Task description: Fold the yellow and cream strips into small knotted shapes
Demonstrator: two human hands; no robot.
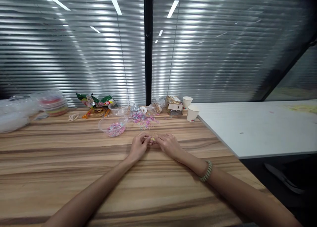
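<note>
My left hand (pixel 140 146) and my right hand (pixel 168 144) meet over the wooden table (pixel 119 184), fingers closed. Between their fingertips is a small pale-yellow piece (pixel 153 139), too small to name, and both hands pinch it. Just beyond the hands lies a loose scatter of tiny pink, purple and bluish pieces (pixel 147 122). To the left of that, a clear round plastic bowl (pixel 102 125) holds more of the same pink pieces (pixel 116 129). The undersides of my fingers are hidden.
Two paper cups (pixel 193 113) stand at the back right, beside a brown-and-white package (pixel 174 104). Green snack bags (pixel 99 101) lie at the back left. Further left are stacked plastic tubs (pixel 53 103) and clear plastic bags (pixel 15 113). A white table (pixel 257 128) adjoins on the right.
</note>
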